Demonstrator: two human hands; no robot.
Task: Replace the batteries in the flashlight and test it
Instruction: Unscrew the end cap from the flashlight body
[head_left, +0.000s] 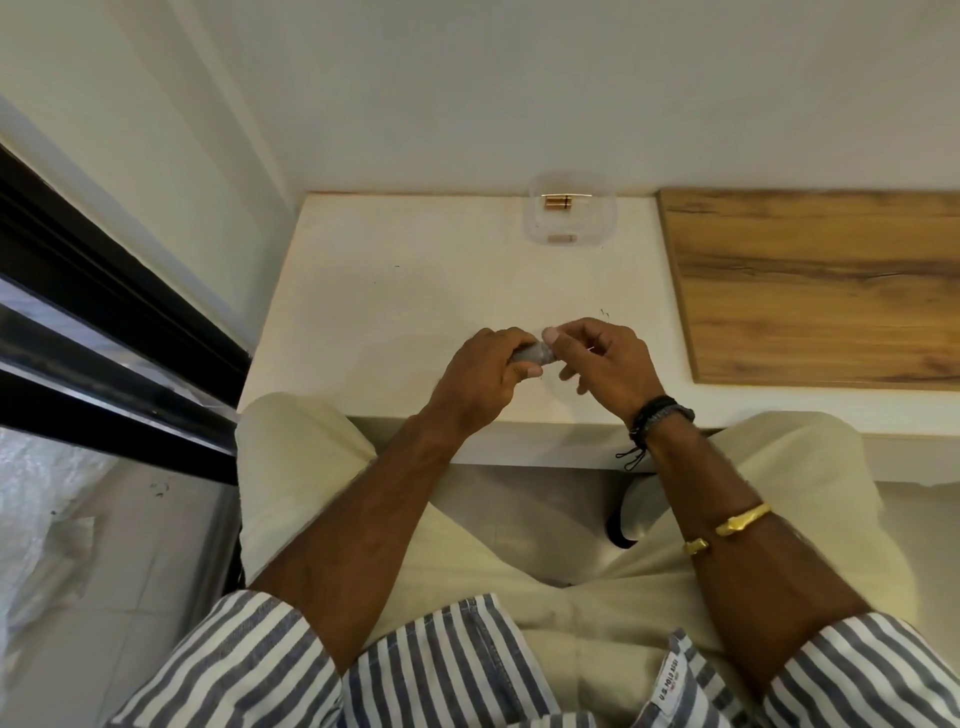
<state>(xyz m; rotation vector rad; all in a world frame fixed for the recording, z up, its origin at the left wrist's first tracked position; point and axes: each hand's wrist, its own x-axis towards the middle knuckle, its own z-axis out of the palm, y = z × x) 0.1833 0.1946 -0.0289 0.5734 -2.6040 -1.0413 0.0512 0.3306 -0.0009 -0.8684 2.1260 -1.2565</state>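
Both hands on flashlight (532, 355), left hand (485, 371) clasping, right hand (602, 358) pinching end

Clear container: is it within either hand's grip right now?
No, the clear container sits at the table's far edge by the wall, while both hands are at the flashlight nearer the person.

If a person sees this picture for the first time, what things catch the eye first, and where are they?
At the centre, the left hand grips a small grey cylindrical flashlight above the white tabletop, while the right hand pinches its end. At the far edge stands a clear plastic container with copper-coloured batteries inside. A wood-grain board lies on the right.
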